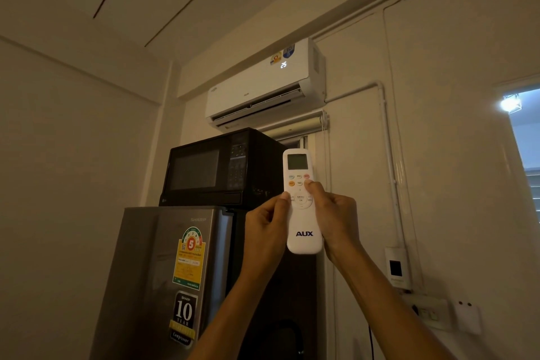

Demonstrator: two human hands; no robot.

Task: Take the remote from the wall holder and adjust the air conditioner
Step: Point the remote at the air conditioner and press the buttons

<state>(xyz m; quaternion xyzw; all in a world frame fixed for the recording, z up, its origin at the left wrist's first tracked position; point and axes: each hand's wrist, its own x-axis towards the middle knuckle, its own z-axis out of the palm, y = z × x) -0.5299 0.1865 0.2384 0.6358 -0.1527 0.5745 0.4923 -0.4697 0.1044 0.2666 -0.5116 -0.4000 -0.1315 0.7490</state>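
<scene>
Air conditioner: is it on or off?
On. The white wall-mounted air conditioner shows a lit "25" on its front panel, and its bottom louver is open.

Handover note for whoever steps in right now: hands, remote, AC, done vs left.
Left hand: grips the remote along its left edge, thumb by the MENU/OK ring.
Right hand: holds the right edge, thumb on the button rows under the remote's screen.
Remote: upright, pointed up toward the air conditioner, in front of the microwave on the fridge.
Done: remote is in hand; AC display reads 25, louver open.
Left: finish the adjustment; whether a press has registered cannot be told.
</scene>
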